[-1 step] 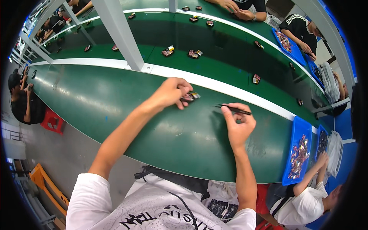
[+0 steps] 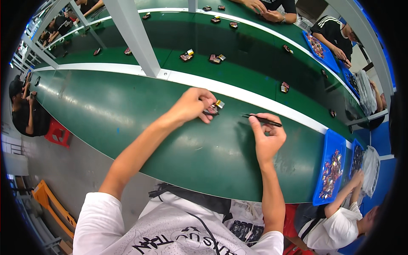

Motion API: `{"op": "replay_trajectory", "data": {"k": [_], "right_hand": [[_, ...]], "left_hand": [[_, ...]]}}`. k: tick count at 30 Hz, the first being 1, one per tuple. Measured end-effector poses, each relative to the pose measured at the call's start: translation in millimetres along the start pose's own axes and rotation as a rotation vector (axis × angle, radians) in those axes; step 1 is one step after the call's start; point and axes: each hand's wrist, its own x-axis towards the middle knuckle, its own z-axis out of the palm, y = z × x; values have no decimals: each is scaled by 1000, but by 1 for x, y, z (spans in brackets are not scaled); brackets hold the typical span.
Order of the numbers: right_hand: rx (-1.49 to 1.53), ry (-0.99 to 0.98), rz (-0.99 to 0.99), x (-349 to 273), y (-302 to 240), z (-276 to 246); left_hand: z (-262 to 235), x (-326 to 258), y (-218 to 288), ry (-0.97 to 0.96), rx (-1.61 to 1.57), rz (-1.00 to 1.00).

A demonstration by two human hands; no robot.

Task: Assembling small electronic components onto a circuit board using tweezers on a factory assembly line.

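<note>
My left hand (image 2: 193,104) pinches a small black casing (image 2: 212,112) with reddish parts inside, just above the green worktop. A flat silver piece with a yellow edge (image 2: 219,103) sticks out at its upper right; the fingers cover part of the casing. To the right, my right hand (image 2: 269,138) is closed around black tweezers (image 2: 268,121). Their thin tips point left toward the casing, with a gap between them. Whether the tips grip anything is too small to make out.
A white rail (image 2: 238,98) and a grey post (image 2: 135,38) separate my worktop (image 2: 106,110) from a green belt carrying several similar casings (image 2: 216,58). At the right stands a blue tray (image 2: 323,170) of small reddish parts. A co-worker in white (image 2: 333,227) sits beside it; others work across the belt.
The casing in my left hand has turned slightly, and its silver-and-yellow piece now stands higher. My right hand with the tweezers has shifted a little to the right.
</note>
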Motion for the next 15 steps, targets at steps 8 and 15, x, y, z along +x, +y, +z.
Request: {"op": "replay_trajectory", "data": {"k": [8,15], "right_hand": [[364,-99,265,7,-4,-13],[170,-246,199,-7,-7,9]], "left_hand": [[26,-15,-23,5,-70,248],[19,-25,-21,15,-58,233]]}}
